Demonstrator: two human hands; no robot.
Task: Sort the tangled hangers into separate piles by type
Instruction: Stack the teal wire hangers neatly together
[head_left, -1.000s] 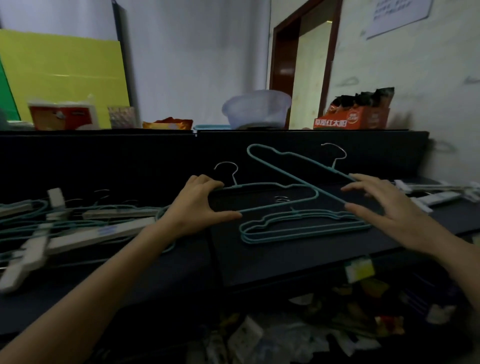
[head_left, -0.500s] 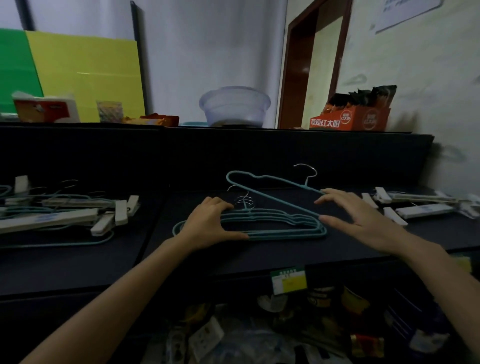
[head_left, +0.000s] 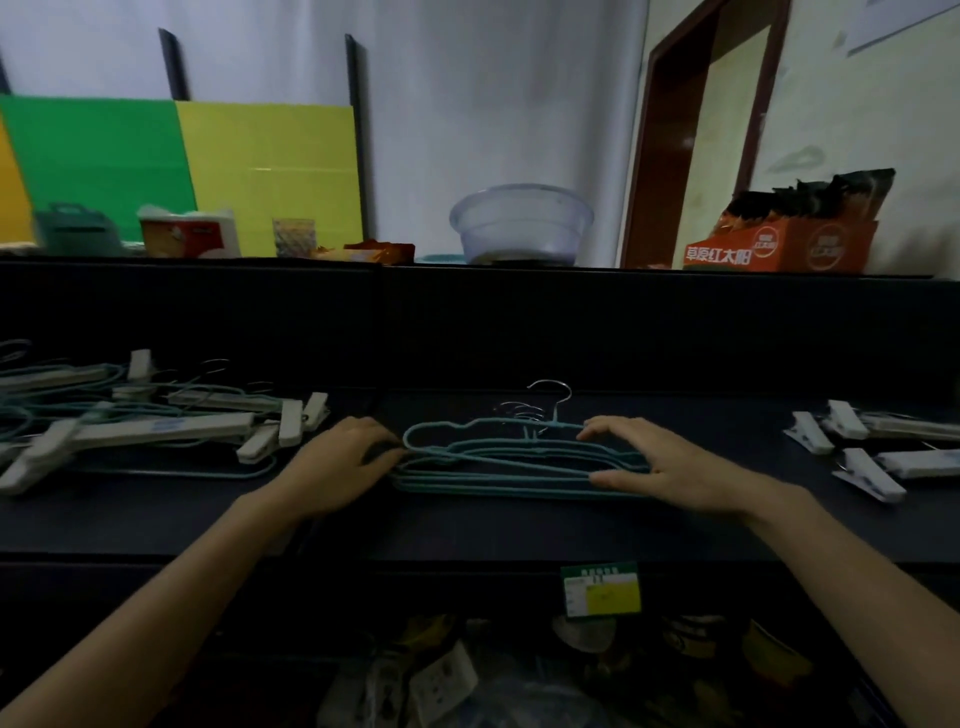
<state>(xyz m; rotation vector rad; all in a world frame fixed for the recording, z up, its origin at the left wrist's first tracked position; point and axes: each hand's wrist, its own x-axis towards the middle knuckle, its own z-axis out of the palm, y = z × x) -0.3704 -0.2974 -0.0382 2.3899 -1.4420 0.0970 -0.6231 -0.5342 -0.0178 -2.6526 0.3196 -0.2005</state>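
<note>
Teal wire hangers (head_left: 493, 461) lie stacked at the middle of the counter (head_left: 519, 527). Your left hand (head_left: 340, 465) curls round the stack's left end; your right hand (head_left: 670, 467), fingers spread, presses its right end. White clip hangers (head_left: 156, 431) crowd the left edge.

Small shop: shelf price tag (head_left: 601, 590), snack box (head_left: 779, 249)

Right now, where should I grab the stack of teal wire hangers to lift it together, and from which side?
Probably the two shoulder ends, one from each side, where the left hand and right hand now sit. The teal wire hangers lie flat and stacked on the shelf, wires bunching at the ends; their hooks point away.
</note>
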